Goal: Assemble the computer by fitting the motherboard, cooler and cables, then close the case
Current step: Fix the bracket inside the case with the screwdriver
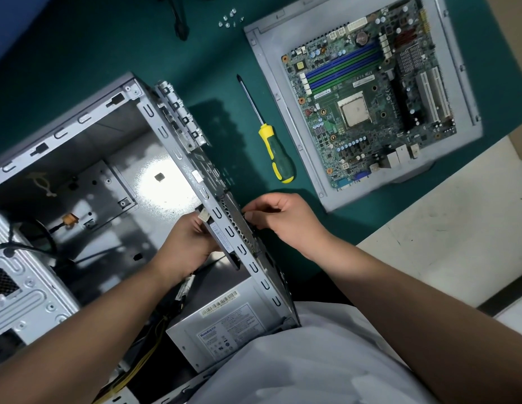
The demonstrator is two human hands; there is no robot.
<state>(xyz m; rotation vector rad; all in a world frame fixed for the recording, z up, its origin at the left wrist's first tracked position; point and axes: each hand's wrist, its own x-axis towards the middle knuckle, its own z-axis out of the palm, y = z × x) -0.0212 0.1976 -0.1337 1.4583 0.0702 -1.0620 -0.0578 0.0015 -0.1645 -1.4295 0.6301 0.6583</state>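
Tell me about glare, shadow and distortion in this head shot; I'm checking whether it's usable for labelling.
Head view: a bright glare patch burns out the floor of the open case; the case throws a dark shadow on the green mat near the screwdriver; wide-angle bending curves the case edges; the motherboard reads sharp, while the left hand and right hand look slightly soft.

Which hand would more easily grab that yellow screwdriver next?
The right hand, probably. It is outside the case, on the screwdriver's side; the left hand is inside, behind the case wall.
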